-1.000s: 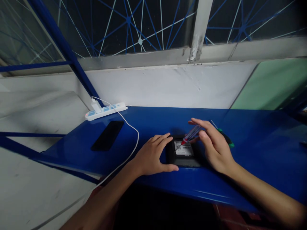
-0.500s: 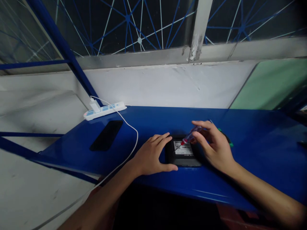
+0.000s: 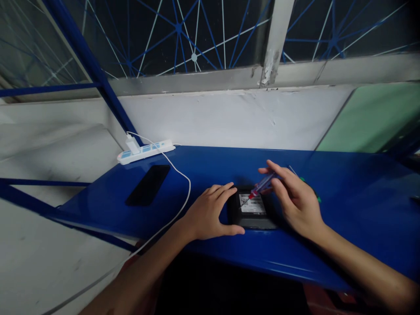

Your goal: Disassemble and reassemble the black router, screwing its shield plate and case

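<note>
A black device [image 3: 257, 222] with a white printed label [image 3: 252, 204] lies on the blue table [image 3: 210, 164]. Around its left side rests my left hand [image 3: 210, 210], thumb at the near edge and fingers at the far left corner. My right hand [image 3: 297, 201] has its fingers closed round the clear purplish handle of a screwdriver [image 3: 261, 185] with a red collar. The screwdriver slants down to the left, its thin tip over the device's left part, beside the label; exact contact there is too small to tell.
A black phone [image 3: 147, 185] lies left of my left hand. Behind it, a white power strip [image 3: 147, 151] holds a plug, whose white cable [image 3: 189, 188] runs toward me. A green object [image 3: 318, 199] sits partly hidden behind my right hand.
The fingers of my right hand have shifted on the screwdriver handle, the index finger lifting slightly. The view has moved a little; my left hand keeps its place on the device.
</note>
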The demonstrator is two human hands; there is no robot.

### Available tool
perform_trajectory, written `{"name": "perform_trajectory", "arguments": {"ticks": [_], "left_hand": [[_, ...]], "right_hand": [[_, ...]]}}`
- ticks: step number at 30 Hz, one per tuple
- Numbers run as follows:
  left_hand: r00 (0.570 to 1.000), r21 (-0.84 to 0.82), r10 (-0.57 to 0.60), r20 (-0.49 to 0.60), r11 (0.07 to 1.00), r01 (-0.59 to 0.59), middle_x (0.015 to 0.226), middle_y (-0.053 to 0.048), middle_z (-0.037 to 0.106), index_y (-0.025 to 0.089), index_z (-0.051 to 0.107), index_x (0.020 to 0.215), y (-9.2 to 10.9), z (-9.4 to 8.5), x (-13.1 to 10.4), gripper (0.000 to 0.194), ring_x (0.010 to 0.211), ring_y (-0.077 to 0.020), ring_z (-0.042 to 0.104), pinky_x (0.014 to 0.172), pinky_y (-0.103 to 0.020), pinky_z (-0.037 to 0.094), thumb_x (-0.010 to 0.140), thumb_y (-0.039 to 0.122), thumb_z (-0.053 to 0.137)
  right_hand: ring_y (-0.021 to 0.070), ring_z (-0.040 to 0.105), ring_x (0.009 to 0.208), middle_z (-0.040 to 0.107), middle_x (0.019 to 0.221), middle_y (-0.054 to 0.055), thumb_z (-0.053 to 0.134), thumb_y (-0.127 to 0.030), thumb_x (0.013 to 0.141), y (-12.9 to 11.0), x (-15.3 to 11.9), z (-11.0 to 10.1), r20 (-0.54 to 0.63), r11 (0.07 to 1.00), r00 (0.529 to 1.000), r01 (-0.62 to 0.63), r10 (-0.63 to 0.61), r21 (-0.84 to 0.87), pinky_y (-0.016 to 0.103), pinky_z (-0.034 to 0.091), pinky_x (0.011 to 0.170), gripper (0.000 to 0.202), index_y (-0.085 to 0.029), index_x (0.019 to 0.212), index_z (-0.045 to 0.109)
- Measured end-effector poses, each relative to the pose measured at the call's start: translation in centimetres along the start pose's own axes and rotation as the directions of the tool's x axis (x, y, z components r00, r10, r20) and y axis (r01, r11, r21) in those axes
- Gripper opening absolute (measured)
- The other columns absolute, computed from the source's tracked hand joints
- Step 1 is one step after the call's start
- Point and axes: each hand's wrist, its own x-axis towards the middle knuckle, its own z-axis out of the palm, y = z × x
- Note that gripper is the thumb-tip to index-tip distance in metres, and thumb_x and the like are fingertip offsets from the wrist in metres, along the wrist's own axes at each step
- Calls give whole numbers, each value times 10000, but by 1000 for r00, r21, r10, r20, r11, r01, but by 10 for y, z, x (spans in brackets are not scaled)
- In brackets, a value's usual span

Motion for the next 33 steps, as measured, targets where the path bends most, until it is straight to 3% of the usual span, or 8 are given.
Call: {"name": "perform_trajectory", "arguments": {"ticks": [4, 7, 12, 16, 21, 24, 28, 33], "left_hand": [[1000, 3, 5, -3, 1000, -5, 1580, -145, 388, 181, 413, 1473, -1, 0, 0, 984, 1409, -356, 408, 1160, -542, 346, 721, 736, 720], [1000, 6, 0, -1, 1000, 0, 1577, -145, 392, 191, 414, 1473, -1, 0, 0, 984, 1405, -362, 414, 1151, -555, 354, 719, 747, 713], [1000, 11, 1, -9, 1000, -1, 1581, -148, 383, 174, 412, 1474, 0, 1, 0, 1003, 1414, -353, 403, 1168, -536, 340, 710, 741, 730], [1000, 7, -7, -12, 1000, 7, 1576, -145, 394, 184, 418, 1469, 1, 1, 0, 992, 1409, -356, 408, 1162, -545, 343, 708, 736, 734], [1000, -2, 2, -10, 1000, -2, 1575, -144, 395, 185, 420, 1465, 0, 0, 0, 986, 1401, -355, 418, 1161, -536, 350, 704, 720, 746], [1000, -7, 2, -5, 1000, -2, 1573, -145, 398, 182, 427, 1457, 0, -1, 1, 971, 1399, -351, 420, 1164, -532, 347, 709, 711, 747], [1000, -21, 7, -6, 1000, -7, 1562, -164, 406, 171, 427, 1453, -1, -2, 1, 961, 1398, -369, 418, 1153, -557, 351, 714, 700, 741], [997, -60, 64, -49, 996, -67, 1517, -150, 465, 205, 450, 1428, 0, -2, -2, 951, 1354, -382, 461, 1137, -587, 361, 663, 658, 787]], "right_hand": [[138, 669, 722, 639, 983, 13, 576, -254, 969, 3, -1, 2, -70, 999, 998, 4, -1, 45, 333, 581, 695, 362, -349, 1319, 579], [152, 654, 743, 594, 949, 19, 601, -281, 957, 5, 0, 0, -56, 998, 997, 57, -55, 31, 339, 558, 677, 270, -325, 1220, 640], [216, 662, 1005, 625, 1178, 79, 508, -309, 998, 1, 0, -1, 34, 997, 999, 30, -32, 73, 386, 585, 803, 416, -325, 1413, 511], [186, 700, 917, 631, 1255, 71, 544, -304, 979, 0, -3, 3, 61, 985, 995, -87, 79, 146, 383, 614, 804, 502, -342, 1469, 437], [178, 718, 850, 685, 1107, 51, 576, -333, 962, 6, -3, 12, -13, 953, 979, -195, 203, 231, 382, 622, 793, 457, -305, 1410, 490], [168, 710, 792, 694, 1031, 45, 609, -337, 940, 11, 3, 13, -118, 930, 960, -209, 254, 301, 350, 634, 727, 448, -277, 1370, 502], [162, 684, 715, 681, 975, 41, 627, -331, 924, 18, 11, 6, -250, 940, 934, -181, 257, 290, 341, 634, 648, 404, -259, 1309, 531], [134, 638, 573, 643, 886, 13, 631, -336, 924, 29, 18, -5, -296, 957, 927, -163, 232, 239, 328, 605, 561, 352, -280, 1264, 558]]}}
